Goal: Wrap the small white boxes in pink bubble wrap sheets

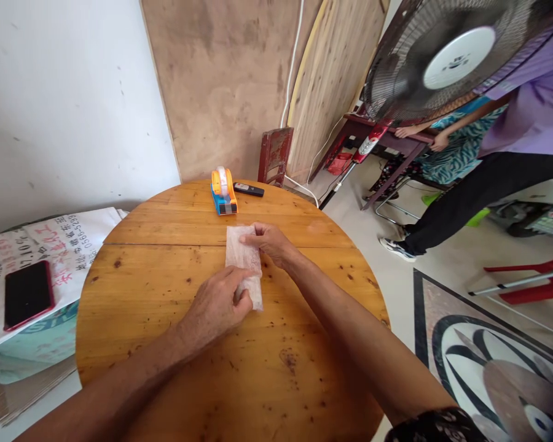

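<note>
A flat oblong packet in whitish, see-through wrap that looks like bubble wrap (244, 247) lies lengthwise on the round wooden table (156, 288). Its contents cannot be made out. My left hand (223, 294) grips the near part, thumb and fingers curled at its left side. At the far right edge, my right hand (270, 241) pinches the wrap between thumb and fingers. Just beyond the packet stands an orange and blue tape dispenser (223, 193) with a roll of clear tape. Beside it rests a small black object like a remote or a box cutter (249, 189).
Left of the table, a phone (29, 294) lies on printed paper (85, 239). A standing fan (442, 61) is at the right, with people in a purple top (525, 104) and blue patterned clothing (465, 138) behind it. A dark red chair (275, 155) stands behind the table.
</note>
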Available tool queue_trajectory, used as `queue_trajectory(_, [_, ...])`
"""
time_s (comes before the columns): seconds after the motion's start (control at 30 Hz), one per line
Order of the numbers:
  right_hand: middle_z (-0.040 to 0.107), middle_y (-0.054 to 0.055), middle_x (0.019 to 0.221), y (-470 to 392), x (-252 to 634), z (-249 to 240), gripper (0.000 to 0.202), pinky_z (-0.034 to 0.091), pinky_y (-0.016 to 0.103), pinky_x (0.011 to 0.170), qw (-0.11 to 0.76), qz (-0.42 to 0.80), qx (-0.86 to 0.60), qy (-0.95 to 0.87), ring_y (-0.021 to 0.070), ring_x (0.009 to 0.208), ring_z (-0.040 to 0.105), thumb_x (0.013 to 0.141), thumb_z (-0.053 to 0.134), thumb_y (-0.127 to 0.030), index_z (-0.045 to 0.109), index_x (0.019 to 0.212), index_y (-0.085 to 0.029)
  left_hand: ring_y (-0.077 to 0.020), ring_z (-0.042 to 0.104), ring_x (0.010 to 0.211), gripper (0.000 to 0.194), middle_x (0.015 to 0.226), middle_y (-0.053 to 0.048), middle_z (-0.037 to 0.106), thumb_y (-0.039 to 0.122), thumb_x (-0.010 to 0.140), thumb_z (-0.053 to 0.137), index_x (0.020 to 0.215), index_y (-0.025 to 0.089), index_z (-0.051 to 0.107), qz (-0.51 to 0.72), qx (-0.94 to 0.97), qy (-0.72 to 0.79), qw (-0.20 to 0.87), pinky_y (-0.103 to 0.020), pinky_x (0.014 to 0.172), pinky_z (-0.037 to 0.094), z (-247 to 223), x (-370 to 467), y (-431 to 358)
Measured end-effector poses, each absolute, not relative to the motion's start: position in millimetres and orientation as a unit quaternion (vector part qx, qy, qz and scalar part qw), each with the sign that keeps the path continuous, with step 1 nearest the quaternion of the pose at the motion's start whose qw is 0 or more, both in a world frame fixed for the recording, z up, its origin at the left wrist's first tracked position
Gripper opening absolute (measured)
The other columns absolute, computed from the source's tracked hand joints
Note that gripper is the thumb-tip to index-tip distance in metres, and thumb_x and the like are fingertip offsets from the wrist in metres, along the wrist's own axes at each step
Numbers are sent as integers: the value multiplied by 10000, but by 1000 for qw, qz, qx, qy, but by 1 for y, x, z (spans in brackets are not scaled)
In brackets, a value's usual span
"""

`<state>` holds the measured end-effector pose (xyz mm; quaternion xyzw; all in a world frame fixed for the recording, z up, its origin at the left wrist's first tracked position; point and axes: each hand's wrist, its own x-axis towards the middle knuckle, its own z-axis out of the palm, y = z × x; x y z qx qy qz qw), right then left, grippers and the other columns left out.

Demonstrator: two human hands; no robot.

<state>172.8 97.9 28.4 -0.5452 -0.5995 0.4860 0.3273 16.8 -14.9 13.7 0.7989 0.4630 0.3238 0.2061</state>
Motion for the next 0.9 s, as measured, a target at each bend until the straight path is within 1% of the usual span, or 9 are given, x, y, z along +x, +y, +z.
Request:
queue_trajectory(0.17, [581, -35, 698, 63, 177, 56, 347, 417, 238, 602, 382, 550, -438, -600, 111, 633, 512, 601, 782, -409, 535, 716, -195, -175, 615, 774, 334, 1034, -55, 689, 103, 773, 505, 1066, 190, 639, 339, 784, 462, 238, -292, 688, 494, 11, 15, -16])
queue_trajectory(0.33, [560, -41, 711, 30, 179, 60, 335, 433, 254, 633, 412, 553, -390, -611, 119, 647, 517, 675, 766, -409, 494, 713, -217, -199, 622, 848, 218, 1060, -61, 602, 233, 822, 559, 1028, 221, 627, 338, 780, 513, 120, -314, 740, 501, 8, 13, -24])
queue_trajectory(0.43, [531, -42, 694, 16, 181, 56, 274, 430, 253, 628, 421, 524, -380, -635, 120, 639, 505, 724, 718, -379, 495, 714, -220, -231, 605, 875, 251, 998, -63, 567, 294, 797, 609, 1025, 205, 559, 357, 753, 545, 87, -359, 775, 510, 5, 11, -24])
queue_trajectory(0.5, [533, -35, 689, 7, 183, 55, 207, 435, 258, 635, 406, 475, -398, -672, 128, 646, 510, 754, 683, -347, 521, 732, -218, -256, 590, 956, 368, 1028, -78, 567, 287, 763, 641, 1093, 191, 511, 397, 734, 540, 110, -399, 836, 507, 3, 10, -21])
queue_trajectory(0.57, [589, -19, 727, -2, 186, 55, 115, 452, 269, 672, 386, 404, -418, -716, 142, 683, 547, 786, 649, -294, 565, 780, -215, -258, 576, 1030, 501, 1123, -102, 571, 268, 749, 654, 1205, 181, 464, 425, 725, 518, 160, -412, 883, 498, 1, 8, -16])
queue_trajectory(0.63, [656, 4, 819, -11, 189, 54, 17, 476, 289, 742, 367, 339, -414, -761, 159, 759, 600, 825, 602, -234, 600, 834, -219, -233, 585, 1030, 526, 1167, -100, 584, 250, 762, 642, 1250, 187, 457, 431, 723, 486, 236, -382, 876, 502, 0, 7, -13])
queue_trajectory(0.7, [691, 28, 929, -20, 193, 51, 88, 494, 310, 804, 354, 287, -392, -799, 177, 852, 641, 857, 547, -184, 615, 882, -232, -206, 600, 977, 369, 1095, -73, 617, 238, 782, 623, 1137, 194, 532, 428, 728, 446, 297, -344, 847, 501, 1, 6, -11])
queue_trajectory(0.8, [690, 71, 1121, -32, 196, 39, 198, 506, 354, 887, 340, 197, -362, -845, 212, 1030, 648, 848, 516, -132, 614, 978, -245, -182, 598, 917, 64, 960, -43, 623, 192, 806, 573, 868, 193, 559, 427, 756, 387, 310, -316, 829, 479, 4, 3, -9])
queue_trajectory(0.9, [661, 87, 1241, -41, 197, 24, 217, 509, 386, 933, 321, 107, -344, -876, 231, 1138, 619, 850, 511, -127, 613, 1002, -243, -172, 601, 902, 38, 944, -38, 623, 160, 816, 536, 809, 195, 547, 403, 785, 355, 308, -301, 818, 476, 10, -4, -6])
